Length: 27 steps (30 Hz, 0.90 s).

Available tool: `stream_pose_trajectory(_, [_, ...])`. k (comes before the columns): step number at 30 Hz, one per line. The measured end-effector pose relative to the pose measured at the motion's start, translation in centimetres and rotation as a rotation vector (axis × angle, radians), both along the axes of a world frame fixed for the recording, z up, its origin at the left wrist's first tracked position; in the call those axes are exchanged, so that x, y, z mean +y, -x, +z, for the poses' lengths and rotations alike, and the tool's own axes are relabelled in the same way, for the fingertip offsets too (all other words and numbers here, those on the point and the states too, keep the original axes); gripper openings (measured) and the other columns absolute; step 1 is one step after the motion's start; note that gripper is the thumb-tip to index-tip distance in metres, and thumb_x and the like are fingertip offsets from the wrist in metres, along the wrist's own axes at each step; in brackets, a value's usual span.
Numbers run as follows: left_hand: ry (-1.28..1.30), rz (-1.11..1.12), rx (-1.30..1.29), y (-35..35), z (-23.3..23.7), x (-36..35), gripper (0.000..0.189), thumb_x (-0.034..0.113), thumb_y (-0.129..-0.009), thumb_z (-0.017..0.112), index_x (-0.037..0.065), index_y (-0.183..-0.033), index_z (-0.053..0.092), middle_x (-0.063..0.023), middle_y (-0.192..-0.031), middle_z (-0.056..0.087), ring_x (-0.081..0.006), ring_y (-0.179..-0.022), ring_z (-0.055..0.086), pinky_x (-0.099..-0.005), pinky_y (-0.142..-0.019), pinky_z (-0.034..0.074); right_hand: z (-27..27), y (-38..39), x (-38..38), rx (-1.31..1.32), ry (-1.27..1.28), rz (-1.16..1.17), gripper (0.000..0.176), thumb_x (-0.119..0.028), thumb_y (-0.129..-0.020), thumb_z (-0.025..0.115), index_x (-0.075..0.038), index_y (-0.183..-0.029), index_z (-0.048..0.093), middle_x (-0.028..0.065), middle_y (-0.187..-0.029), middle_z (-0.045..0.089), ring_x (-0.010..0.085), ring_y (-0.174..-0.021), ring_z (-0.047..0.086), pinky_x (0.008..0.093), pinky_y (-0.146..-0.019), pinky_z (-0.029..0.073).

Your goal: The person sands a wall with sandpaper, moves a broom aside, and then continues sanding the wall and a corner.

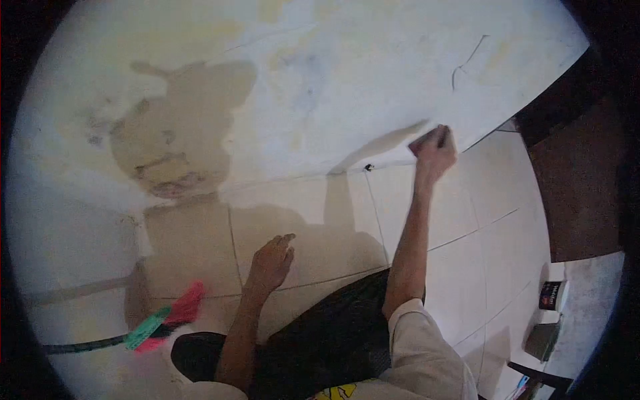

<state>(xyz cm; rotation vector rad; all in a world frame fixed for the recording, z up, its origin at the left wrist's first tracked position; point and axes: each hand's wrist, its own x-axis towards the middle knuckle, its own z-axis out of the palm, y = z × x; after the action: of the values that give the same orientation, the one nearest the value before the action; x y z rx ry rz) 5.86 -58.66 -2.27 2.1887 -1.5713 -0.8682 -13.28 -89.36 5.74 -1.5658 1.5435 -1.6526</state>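
Observation:
My right hand point(437, 155) is closed around a flat brownish block point(421, 143), which lies against the white wall point(373, 80) near its lower right edge. The wall shows yellowish patches, grey smudges and a thin dark crack at the upper right. My left hand point(273, 260) hangs over the tiled floor point(333, 260) with its fingers partly curled and a little apart, and nothing shows in it. A small black thing point(369, 168) lies where wall and floor meet, left of my right hand.
At the lower left are a pink cloth point(187, 305), a green piece point(148, 328) and a black cable point(87, 347). A brown panel point(580, 180) stands at the right, above a black labelled box point(551, 295) and a dark container point(542, 339). Shadows fall on the wall.

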Motion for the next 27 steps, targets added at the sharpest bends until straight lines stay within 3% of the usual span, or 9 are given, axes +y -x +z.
stream_pose_trajectory(2, [-0.017,-0.003,0.008,0.2,0.3,-0.5,0.035,0.020,-0.100,0.045,0.006,-0.131,0.051,-0.0208,-0.124,0.058,-0.0343,-0.116,0.057,-0.0466,-0.099,0.045,-0.8,2.1,-2.2,-0.005,-0.038,-0.097,0.027,-0.019,-0.100,0.049,0.004,-0.097,0.063,0.0142,-0.073,0.067,0.0214,-0.063,0.068,0.0337,-0.053,0.051])
stream_pose_trajectory(6, [-0.120,-0.011,0.074,0.7,0.9,-1.0,0.036,0.021,-0.101,0.045,0.006,-0.133,0.050,-0.0213,-0.133,0.054,-0.0349,-0.125,0.051,-0.0463,-0.105,0.041,-4.2,-3.9,-0.8,0.217,0.104,0.141,0.029,-0.021,-0.101,0.045,0.005,-0.107,0.058,0.0171,-0.076,0.066,0.0294,-0.070,0.068,0.0427,-0.061,0.051])
stream_pose_trajectory(7, [-0.129,-0.003,0.056,0.7,0.7,-0.6,0.037,0.022,-0.101,0.044,0.006,-0.134,0.050,-0.0206,-0.134,0.053,-0.0344,-0.126,0.051,-0.0463,-0.105,0.041,-1.2,-6.7,3.5,0.064,-0.230,0.262,0.029,-0.025,-0.102,0.044,-0.001,-0.107,0.059,0.0183,-0.080,0.066,0.0357,-0.072,0.065,0.0469,-0.064,0.048])
stream_pose_trajectory(9, [-0.095,-0.016,0.010,0.2,-0.8,0.1,0.036,0.022,-0.101,0.045,0.006,-0.133,0.050,-0.0202,-0.132,0.055,-0.0334,-0.122,0.054,-0.0465,-0.103,0.042,-5.2,-10.4,6.1,0.609,-0.176,0.356,0.021,-0.016,-0.095,0.048,-0.014,-0.111,0.061,0.0182,-0.087,0.067,0.0361,-0.076,0.067,0.0461,-0.067,0.051])
stream_pose_trajectory(11, [-0.064,-0.032,-0.024,0.4,-0.8,0.3,0.036,0.022,-0.101,0.046,0.006,-0.133,0.050,-0.0197,-0.130,0.056,-0.0324,-0.118,0.056,-0.0467,-0.101,0.043,-4.9,-13.2,10.2,0.814,-0.036,0.599,0.024,-0.015,-0.092,0.050,-0.014,-0.114,0.059,0.0163,-0.093,0.068,0.0362,-0.080,0.067,0.0469,-0.070,0.052])
stream_pose_trajectory(14, [-0.161,0.043,0.028,0.0,0.9,-0.4,0.036,0.022,-0.101,0.047,0.007,-0.132,0.051,-0.0190,-0.127,0.057,-0.0304,-0.114,0.058,-0.0457,-0.099,0.045,-5.5,-13.6,10.1,0.611,-0.097,0.536,0.023,-0.014,-0.090,0.051,-0.016,-0.111,0.060,0.0162,-0.086,0.068,0.0374,-0.080,0.067,0.0498,-0.069,0.050])
stream_pose_trajectory(17, [0.004,-0.009,0.038,0.0,0.9,0.5,0.036,0.020,-0.100,0.047,0.007,-0.133,0.051,-0.0186,-0.124,0.058,-0.0299,-0.113,0.059,-0.0439,-0.097,0.046,-2.5,-10.4,7.9,0.625,-0.104,0.456,0.031,-0.038,-0.101,0.043,-0.015,-0.105,0.063,0.0151,-0.074,0.067,0.0360,-0.067,0.066,0.0453,-0.059,0.049])
stream_pose_trajectory(25, [0.011,0.038,0.053,-0.7,1.3,-0.9,0.034,0.018,-0.099,0.050,0.007,-0.131,0.052,-0.0170,-0.122,0.061,-0.0319,-0.108,0.061,-0.0447,-0.095,0.048,-3.4,-9.0,4.9,0.638,0.152,0.194,0.037,-0.042,-0.101,0.044,-0.012,-0.101,0.066,0.0112,-0.067,0.065,0.0249,-0.057,0.065,0.0360,-0.055,0.049])
stream_pose_trajectory(27, [0.041,0.034,0.029,-0.7,1.3,-0.7,0.034,0.018,-0.099,0.049,0.007,-0.131,0.052,-0.0172,-0.121,0.061,-0.0321,-0.108,0.061,-0.0447,-0.095,0.048,-2.1,-7.4,4.6,0.517,-0.005,0.119,0.038,-0.042,-0.100,0.046,-0.010,-0.099,0.068,0.0104,-0.067,0.066,0.0214,-0.057,0.063,0.0353,-0.056,0.049])
